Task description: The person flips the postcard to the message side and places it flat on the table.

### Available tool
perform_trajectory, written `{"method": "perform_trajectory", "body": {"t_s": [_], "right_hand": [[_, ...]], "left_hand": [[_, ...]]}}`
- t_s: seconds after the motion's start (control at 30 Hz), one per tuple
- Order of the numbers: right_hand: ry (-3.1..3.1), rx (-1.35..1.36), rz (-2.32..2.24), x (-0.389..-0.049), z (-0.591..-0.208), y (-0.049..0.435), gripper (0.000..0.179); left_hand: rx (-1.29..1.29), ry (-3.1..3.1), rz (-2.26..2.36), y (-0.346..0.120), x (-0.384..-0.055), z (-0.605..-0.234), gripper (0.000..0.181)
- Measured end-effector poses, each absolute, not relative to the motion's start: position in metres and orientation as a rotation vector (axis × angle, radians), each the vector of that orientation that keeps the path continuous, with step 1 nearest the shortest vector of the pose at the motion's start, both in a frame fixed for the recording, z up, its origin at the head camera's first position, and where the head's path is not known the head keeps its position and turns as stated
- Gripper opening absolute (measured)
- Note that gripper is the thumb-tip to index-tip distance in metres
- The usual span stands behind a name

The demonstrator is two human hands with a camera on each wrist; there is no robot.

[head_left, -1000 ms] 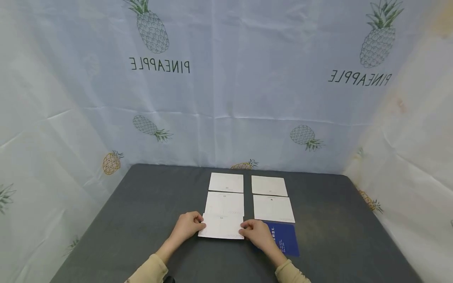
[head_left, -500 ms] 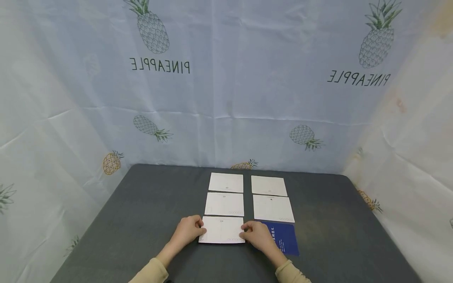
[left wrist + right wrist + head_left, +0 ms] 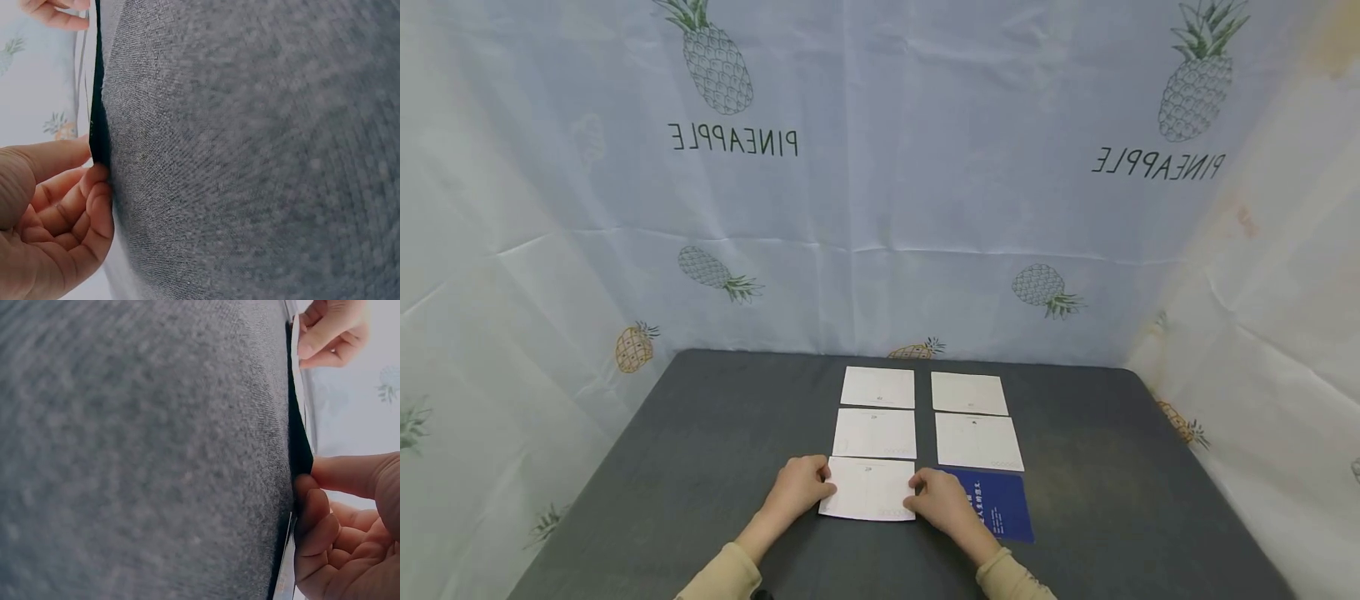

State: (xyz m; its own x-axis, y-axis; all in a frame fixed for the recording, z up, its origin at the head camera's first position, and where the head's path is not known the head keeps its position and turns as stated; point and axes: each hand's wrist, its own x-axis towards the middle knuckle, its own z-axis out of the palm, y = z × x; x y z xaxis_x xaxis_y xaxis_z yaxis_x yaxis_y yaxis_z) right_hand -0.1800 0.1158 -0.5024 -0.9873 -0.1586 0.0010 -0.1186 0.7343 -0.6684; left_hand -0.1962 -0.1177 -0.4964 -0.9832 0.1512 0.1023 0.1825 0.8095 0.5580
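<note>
A white postcard (image 3: pixel 867 490) with faint printing lies nearest the person in the left column. My left hand (image 3: pixel 795 486) pinches its left edge between thumb and fingers. At its right edge my right hand (image 3: pixel 943 500) pinches it the same way. Both wrist views show the near edge raised slightly off the cloth, with a dark underside (image 3: pixel 99 125). Just beyond it lie a second white postcard (image 3: pixel 875 433) and a third (image 3: pixel 877 387). The right hand partly covers a blue card (image 3: pixel 1006 504) with white lettering.
To the right, two more white postcards (image 3: pixel 978 442) form a column above the blue card. All lie on a dark grey cloth-covered table (image 3: pixel 1105 483). A pale curtain (image 3: pixel 880 183) printed with pineapples hangs behind and along both sides.
Held by both hands, the nearest postcard has slid toward the person. It overlapped the middle postcard's near edge earlier; now a narrow gap separates them. The other cards stay in place.
</note>
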Motion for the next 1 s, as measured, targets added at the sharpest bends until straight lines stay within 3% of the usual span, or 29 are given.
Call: {"method": "perform_trajectory", "body": {"t_s": [0.37,0.67,1.0], "right_hand": [[2.887,-0.197,-1.031,-0.18,-0.504,0.111,0.026],[2.983,-0.237,-1.069,-0.184,-0.498,0.113,0.014],[2.941,-0.219,-1.183,-0.179,-0.474,0.134,0.024]], "left_hand": [[-0.264,-2.948,-0.889,-0.115,-0.195,-0.495,0.014],[-0.277,-2.896,-0.839,-0.112,-0.201,-0.493,0.012],[-0.442,-2.87,-0.86,-0.077,-0.205,-0.469,0.012]]}}
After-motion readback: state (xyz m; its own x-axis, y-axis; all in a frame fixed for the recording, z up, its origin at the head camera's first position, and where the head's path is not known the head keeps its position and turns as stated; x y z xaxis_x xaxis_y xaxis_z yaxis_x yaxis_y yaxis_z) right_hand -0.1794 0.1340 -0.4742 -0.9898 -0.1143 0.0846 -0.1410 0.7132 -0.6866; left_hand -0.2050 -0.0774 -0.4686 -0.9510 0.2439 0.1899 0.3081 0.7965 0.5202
